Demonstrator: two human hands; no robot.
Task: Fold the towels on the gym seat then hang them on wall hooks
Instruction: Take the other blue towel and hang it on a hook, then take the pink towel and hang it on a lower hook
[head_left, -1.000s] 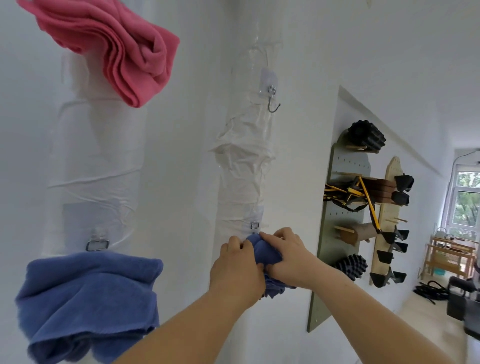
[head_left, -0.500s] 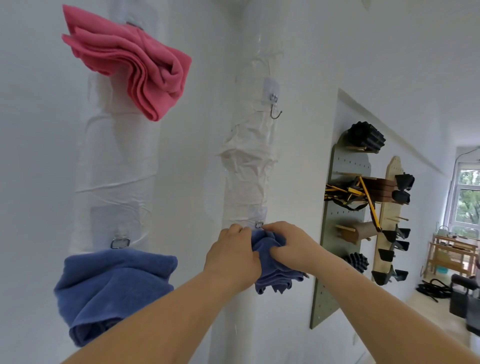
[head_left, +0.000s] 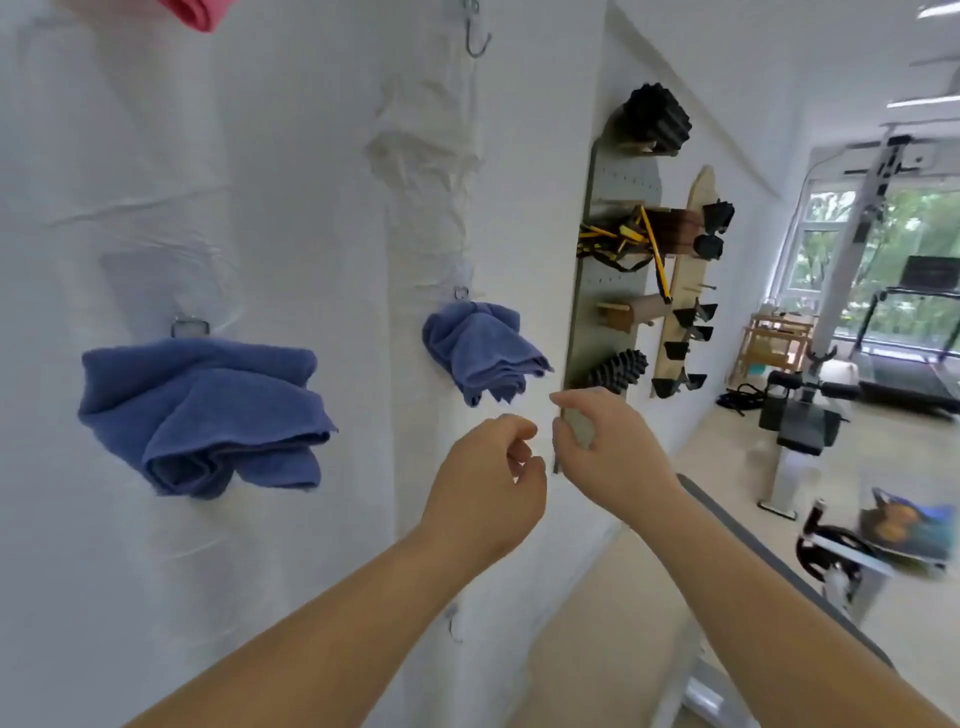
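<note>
On the white wall, small blue towel (head_left: 483, 353) hangs bunched from a hook (head_left: 461, 293), folded corners drooping. Left hand (head_left: 485, 491) and right hand (head_left: 605, 441) just below it, loosely curled, empty.

Both arms reach forward, left hand (head_left: 485, 480) loosely curled with fingers tucked in, right hand (head_left: 605, 441) just beside it, fingers bent and spread, both holding nothing.
</note>
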